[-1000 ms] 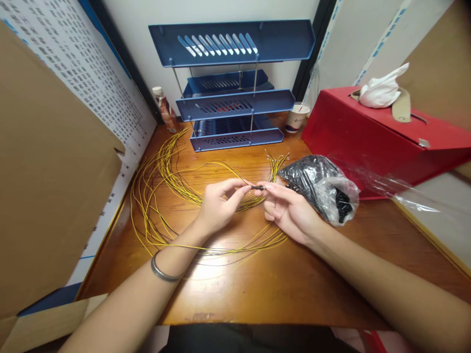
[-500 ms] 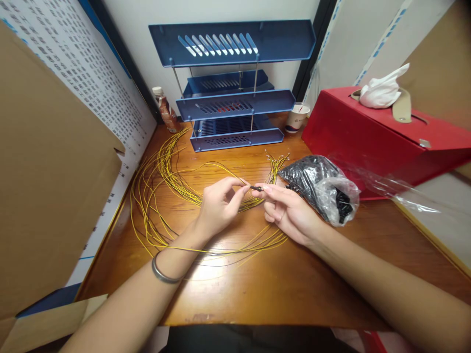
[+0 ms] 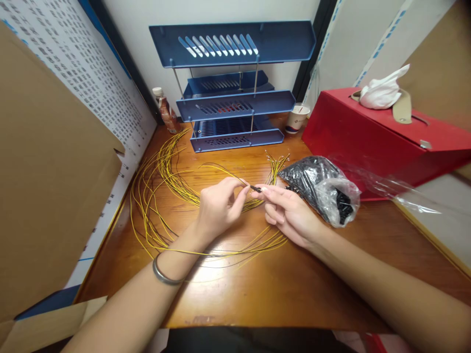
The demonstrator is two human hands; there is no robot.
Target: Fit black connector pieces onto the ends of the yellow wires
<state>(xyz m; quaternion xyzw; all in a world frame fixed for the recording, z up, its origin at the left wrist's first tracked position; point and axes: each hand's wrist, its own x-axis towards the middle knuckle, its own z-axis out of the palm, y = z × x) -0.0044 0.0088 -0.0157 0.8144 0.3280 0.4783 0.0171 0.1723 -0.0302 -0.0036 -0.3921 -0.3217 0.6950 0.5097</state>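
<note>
Between finger and thumb, my left hand (image 3: pixel 222 205) pinches a thin yellow-and-black wire (image 3: pixel 224 170). My right hand (image 3: pixel 289 211) grips a small black connector (image 3: pixel 255 188) in its fingertips, and the wire's end meets it between the two hands. Whether the wire sits inside the connector is too small to tell. Beneath and around my hands a loose bundle of yellow and black wires (image 3: pixel 162 181) curves over the wooden table (image 3: pixel 228 304). Stripped or terminated wire ends (image 3: pixel 277 159) fan out behind my right hand.
To the right lies a clear plastic bag (image 3: pixel 320 184) of small black parts. A red tissue box (image 3: pixel 371 142) stands beyond it. At the back are a blue tiered file rack (image 3: pixel 235 105), a bottle (image 3: pixel 167 113) and a paper cup (image 3: pixel 296 118). Cardboard (image 3: pixel 55 171) rises at left.
Both hands stay together at nearly the same spot. The left hand has shifted very slightly left, and the black connector tilts a little differently in the right fingertips.
</note>
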